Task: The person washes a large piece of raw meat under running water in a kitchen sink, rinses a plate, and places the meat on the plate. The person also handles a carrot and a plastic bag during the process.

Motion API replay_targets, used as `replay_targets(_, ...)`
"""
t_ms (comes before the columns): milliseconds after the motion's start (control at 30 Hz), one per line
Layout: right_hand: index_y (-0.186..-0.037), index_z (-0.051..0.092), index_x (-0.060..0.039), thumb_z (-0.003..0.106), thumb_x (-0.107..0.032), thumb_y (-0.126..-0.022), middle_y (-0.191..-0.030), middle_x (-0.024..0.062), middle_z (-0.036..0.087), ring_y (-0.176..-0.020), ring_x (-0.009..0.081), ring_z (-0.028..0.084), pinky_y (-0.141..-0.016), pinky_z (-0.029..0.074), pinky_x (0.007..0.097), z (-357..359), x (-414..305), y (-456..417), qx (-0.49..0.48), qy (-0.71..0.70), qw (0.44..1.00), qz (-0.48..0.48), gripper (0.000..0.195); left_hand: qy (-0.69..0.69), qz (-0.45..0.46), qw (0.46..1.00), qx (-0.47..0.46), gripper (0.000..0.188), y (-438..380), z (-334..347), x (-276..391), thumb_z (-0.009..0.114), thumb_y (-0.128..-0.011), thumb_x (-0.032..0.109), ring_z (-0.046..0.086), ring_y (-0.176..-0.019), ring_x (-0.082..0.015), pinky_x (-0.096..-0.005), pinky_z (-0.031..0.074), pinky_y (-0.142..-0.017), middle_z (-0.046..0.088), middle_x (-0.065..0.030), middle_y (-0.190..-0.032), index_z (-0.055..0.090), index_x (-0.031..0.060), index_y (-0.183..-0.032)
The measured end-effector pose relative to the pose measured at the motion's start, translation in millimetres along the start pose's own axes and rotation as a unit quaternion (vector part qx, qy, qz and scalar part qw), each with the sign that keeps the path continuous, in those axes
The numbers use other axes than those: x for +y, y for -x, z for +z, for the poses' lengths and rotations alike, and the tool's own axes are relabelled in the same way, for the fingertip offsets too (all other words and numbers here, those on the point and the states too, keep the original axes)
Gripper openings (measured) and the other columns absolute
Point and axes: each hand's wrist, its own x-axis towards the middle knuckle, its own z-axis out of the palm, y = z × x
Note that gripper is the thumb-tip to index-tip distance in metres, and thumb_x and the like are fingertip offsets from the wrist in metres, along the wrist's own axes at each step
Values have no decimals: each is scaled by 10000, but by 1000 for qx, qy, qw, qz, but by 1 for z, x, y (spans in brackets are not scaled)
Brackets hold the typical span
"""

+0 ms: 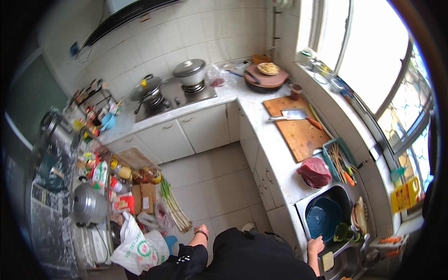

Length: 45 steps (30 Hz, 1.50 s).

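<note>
My right hand [315, 245] is at the near rim of a blue plastic basin [323, 218], its fingers curled over the edge. The basin sits in a stainless steel sink [301, 209], with a little water in it. Beside it is a green cup-like container [341, 231]. Just below my right hand lies a yellowish sponge [328, 261]. My left hand [201, 230], a band at its wrist, hangs above the floor near a bunch of leeks [175, 206]. Nothing shows in it, but its fingers are foreshortened.
A large piece of raw meat [314, 172] rests by the sink. A cleaver [288, 114] and a carrot [314, 123] lie on a wooden cutting board [295, 141]. A teal basket [327, 148] holds chopsticks. Bags, including a white plastic bag [140, 246], crowd the floor at left.
</note>
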Motion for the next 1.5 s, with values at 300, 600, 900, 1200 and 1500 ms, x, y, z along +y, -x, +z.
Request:
replay_targets(300, -1252, 421, 67, 572, -211, -771, -1022, 256, 625, -929, 393, 623, -818, 497, 460, 3, -26, 6, -81, 1, 996, 26, 576, 95, -67, 993, 33, 121, -38, -43, -41, 509, -820, 110, 598, -602, -237, -364, 490, -536, 595, -111, -703, 570, 8, -835)
replay_targets(600, -1114, 474, 50, 571, -202, -747, -1062, 300, 592, -996, 421, 589, -862, 477, 476, 27, -6, -5, -160, -1, 986, -55, 455, -31, -53, 998, 19, 175, 28, -44, -9, 537, -800, 83, 638, -627, -254, -367, 503, -519, 649, -152, -782, 623, -52, -871)
replay_targets(900, -926, 616, 38, 554, -188, -755, -972, 251, 638, -930, 397, 621, -815, 498, 465, 5, -10, 2, -153, 57, 983, -87, 290, 18, -54, 998, -25, 174, 26, -35, -8, 488, -803, 25, 617, -562, -220, -300, 449, -403, 623, -162, -755, 584, -78, -905)
replay_targets(1200, -871, 618, 22, 547, -190, -747, -933, 229, 646, -885, 384, 637, -784, 513, 463, 12, -13, -1, -133, 98, 979, -121, 255, -425, 76, 892, -137, 203, -18, -27, -33, 472, -844, 117, 636, -618, -224, -342, 506, -548, 640, -130, -716, 633, -5, -852)
replay_targets(1500, -873, 644, 16, 574, -180, -754, -935, 209, 657, -882, 358, 647, -775, 522, 436, 11, -12, 2, -114, 113, 980, -118, 239, -79, -45, 994, -65, 65, 12, -42, -19, 554, -793, 46, 548, -446, -217, -358, 396, -394, 608, -135, -625, 578, 0, -755)
